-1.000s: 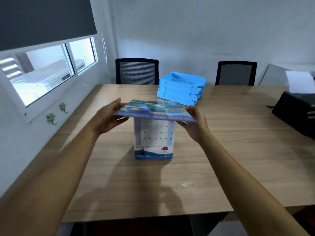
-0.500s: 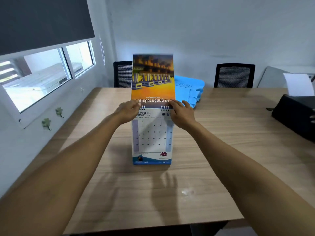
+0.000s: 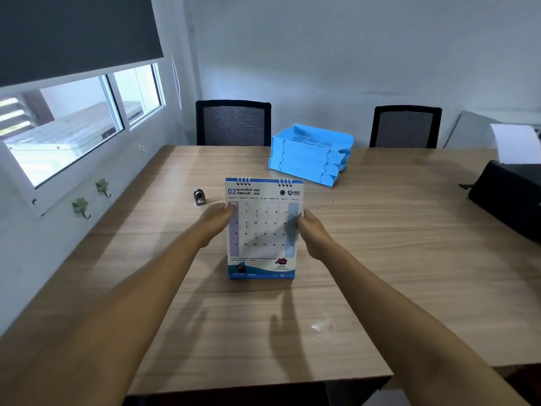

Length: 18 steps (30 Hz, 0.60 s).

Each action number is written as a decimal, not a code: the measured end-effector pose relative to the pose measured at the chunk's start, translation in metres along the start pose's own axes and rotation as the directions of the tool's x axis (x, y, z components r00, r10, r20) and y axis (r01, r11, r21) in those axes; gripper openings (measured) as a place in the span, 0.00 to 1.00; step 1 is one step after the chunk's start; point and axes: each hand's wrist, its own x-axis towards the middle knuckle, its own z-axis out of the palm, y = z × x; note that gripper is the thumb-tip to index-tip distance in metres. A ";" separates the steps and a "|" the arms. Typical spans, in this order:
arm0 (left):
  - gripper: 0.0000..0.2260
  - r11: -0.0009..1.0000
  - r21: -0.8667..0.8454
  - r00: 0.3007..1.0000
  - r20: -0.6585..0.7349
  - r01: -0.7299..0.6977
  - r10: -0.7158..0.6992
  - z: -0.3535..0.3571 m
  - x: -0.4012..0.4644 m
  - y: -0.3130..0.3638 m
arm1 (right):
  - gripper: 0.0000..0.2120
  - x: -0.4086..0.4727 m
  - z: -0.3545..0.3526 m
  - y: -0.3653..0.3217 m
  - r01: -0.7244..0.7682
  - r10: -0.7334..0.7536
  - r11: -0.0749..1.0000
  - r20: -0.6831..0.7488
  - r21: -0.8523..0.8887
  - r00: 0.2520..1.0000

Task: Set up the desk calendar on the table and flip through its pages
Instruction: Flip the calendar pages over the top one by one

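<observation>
In the middle of the wooden desk (image 3: 380, 259), seen from the head camera, the desk calendar (image 3: 263, 230) stands upright on its base with the February page facing the person and the wire binding at the top. The left hand (image 3: 218, 219) sits at the calendar's left edge, its fingers (image 3: 231, 207) touching the page margin; the right hand (image 3: 310, 230) is at the right edge, fingertips against or just beside the sheet. Both hands look loosely curled rather than clamped, and whether either truly pinches the page cannot be told from here.

The likely trouble is tipping: the calendar is tall and light on a narrow foot, so an uneven push from one side, or lifting a sheet before the base is steadied, could rock it backward or slide it along the smooth top. Pulling a page sideways instead of up and over the rings could tear it at the holes or snag it. A small pencil sharpener (image 3: 200, 197) lies near the calendar's left, behind the left hand, and stacked blue letter trays (image 3: 307, 155) stand behind it, well apart; a toppling calendar would likely miss both.
</observation>
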 end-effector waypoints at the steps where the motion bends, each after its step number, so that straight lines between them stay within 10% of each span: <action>1: 0.22 0.999 -0.036 1.000 0.020 -0.006 0.006 0.002 -0.002 -0.002 | 0.18 -0.002 0.003 0.000 0.000 0.000 1.000 0.013 0.000 1.000; 8: 0.32 0.997 -0.079 0.992 0.124 0.014 -0.004 0.001 -0.010 -0.007 | 0.16 -0.015 0.006 -0.005 0.012 -0.012 0.998 0.005 -0.058 1.000; 18: 0.03 0.999 -0.038 0.993 -0.119 -0.011 0.007 -0.018 -0.022 0.009 | 0.09 -0.021 -0.012 -0.008 0.108 -0.123 0.991 -0.242 -0.074 0.962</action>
